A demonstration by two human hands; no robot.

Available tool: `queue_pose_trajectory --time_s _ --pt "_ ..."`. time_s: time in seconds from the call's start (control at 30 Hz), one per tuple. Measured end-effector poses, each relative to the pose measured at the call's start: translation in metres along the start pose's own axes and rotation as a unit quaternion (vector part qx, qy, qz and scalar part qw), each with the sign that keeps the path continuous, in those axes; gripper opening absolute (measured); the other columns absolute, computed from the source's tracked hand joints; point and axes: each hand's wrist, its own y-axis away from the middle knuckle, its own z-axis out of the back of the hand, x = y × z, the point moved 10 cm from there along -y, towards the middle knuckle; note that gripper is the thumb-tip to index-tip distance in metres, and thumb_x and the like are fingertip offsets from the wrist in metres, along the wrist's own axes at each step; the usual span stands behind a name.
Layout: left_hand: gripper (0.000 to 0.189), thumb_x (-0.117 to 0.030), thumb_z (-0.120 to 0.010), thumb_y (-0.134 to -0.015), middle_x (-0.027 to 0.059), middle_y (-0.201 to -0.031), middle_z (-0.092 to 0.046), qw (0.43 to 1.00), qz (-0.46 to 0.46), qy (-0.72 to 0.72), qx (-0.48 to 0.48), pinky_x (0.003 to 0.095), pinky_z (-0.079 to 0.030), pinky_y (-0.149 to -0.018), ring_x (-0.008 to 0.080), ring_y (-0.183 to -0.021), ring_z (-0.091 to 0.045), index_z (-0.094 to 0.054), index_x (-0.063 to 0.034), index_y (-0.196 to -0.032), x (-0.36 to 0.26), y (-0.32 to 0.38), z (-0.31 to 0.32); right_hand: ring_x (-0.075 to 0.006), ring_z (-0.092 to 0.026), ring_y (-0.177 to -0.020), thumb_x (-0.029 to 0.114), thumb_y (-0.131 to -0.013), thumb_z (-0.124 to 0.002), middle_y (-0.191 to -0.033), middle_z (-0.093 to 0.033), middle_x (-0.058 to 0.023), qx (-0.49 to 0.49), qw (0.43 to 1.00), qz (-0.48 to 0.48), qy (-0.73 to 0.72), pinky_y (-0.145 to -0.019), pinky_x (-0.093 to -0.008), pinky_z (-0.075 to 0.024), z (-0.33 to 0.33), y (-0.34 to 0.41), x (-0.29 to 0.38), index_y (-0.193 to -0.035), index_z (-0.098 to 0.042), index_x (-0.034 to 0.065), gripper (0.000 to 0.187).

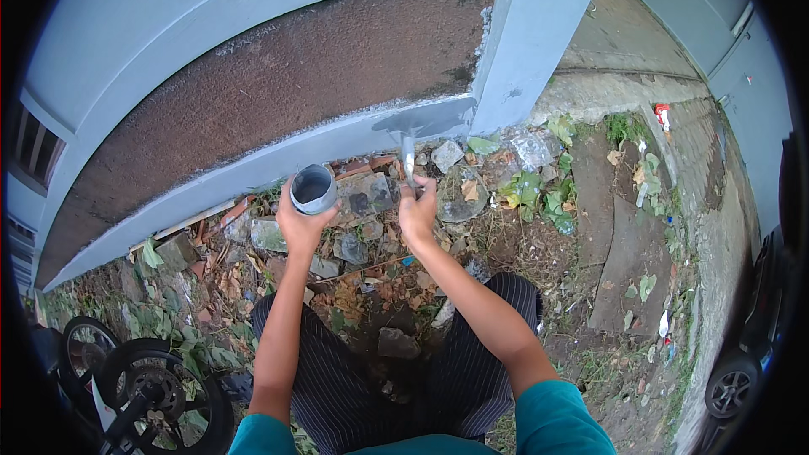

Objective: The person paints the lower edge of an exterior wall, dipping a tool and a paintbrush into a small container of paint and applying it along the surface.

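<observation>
My left hand (304, 220) grips a round paint container (314, 189) with dark grey paint inside, held upright in front of the wall's foot. In my right hand (417, 215) is the handle of a paintbrush (408, 153), its head against the lower ledge of the wall. Around the brush head, a dark grey patch of paint (442, 117) covers the right end of the pale blue-grey ledge (341, 144). Above the ledge lies a rough brown wall panel (303, 69), bordered at the right by a pale pillar (537, 31). The bristles are hard to make out.
Rubble, stones (447, 156) and dry leaves cover the ground below the wall. A motorcycle wheel (221, 392) stands at the lower left, close to my left arm. Flat slabs (632, 265) lie at the right, with a parked car's wheel (732, 387) at the far right.
</observation>
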Motion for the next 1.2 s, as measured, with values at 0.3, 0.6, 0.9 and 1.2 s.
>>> queue_pose_trajectory --time_s 0.3,0.6,0.9,1.2 --pt "0.075 -0.022 -0.09 -0.056 0.0154 -0.108 -0.067 1.0 -0.002 0.002 -0.004 0.0367 -0.05 -0.089 0.0239 -0.099 -0.066 -0.056 0.0032 -0.118 0.0 0.004 -0.004 -0.0249 -0.06 -0.075 0.009 -0.088 -0.059 -0.083 -0.06 -0.0136 0.006 0.995 0.101 0.01 -0.072 -0.0381 -0.0469 0.01 -0.066 -0.016 -0.106 -0.049 0.0015 0.022" --pt "0.07 -0.022 -0.088 -0.058 0.0124 -0.106 -0.068 1.0 -0.01 -0.01 -0.017 0.036 -0.049 -0.089 0.0222 -0.098 -0.065 -0.057 0.0 -0.117 0.0 0.001 0.0 -0.0284 -0.065 -0.075 0.014 -0.087 -0.063 -0.081 -0.066 -0.0141 0.07 0.99 0.083 0.086 -0.072 -0.0389 -0.0486 -0.008 -0.012 -0.002 -0.104 -0.054 0.0034 0.022" --pt "0.074 -0.02 -0.09 -0.057 0.0154 -0.107 -0.068 1.0 0.011 -0.013 -0.001 0.0371 -0.05 -0.089 0.0244 -0.099 -0.066 -0.056 0.0031 -0.119 -0.001 0.003 -0.002 -0.0123 -0.055 -0.062 0.013 -0.085 -0.066 -0.072 -0.063 -0.0058 0.011 0.999 -0.013 0.031 -0.059 -0.0294 -0.0436 0.073 -0.086 0.007 -0.102 -0.065 -0.0001 0.022" --pt "0.077 -0.024 -0.09 -0.057 0.0164 -0.108 -0.067 1.0 0.01 0.0 0.004 0.0368 -0.05 -0.089 0.0253 -0.099 -0.065 -0.055 0.0043 -0.119 -0.002 0.003 -0.007 -0.0206 -0.059 -0.069 0.016 -0.087 -0.063 -0.081 -0.064 -0.0143 -0.211 0.972 0.08 0.057 -0.064 -0.0349 -0.0464 0.132 -0.107 -0.003 -0.106 -0.059 -0.0023 0.027"
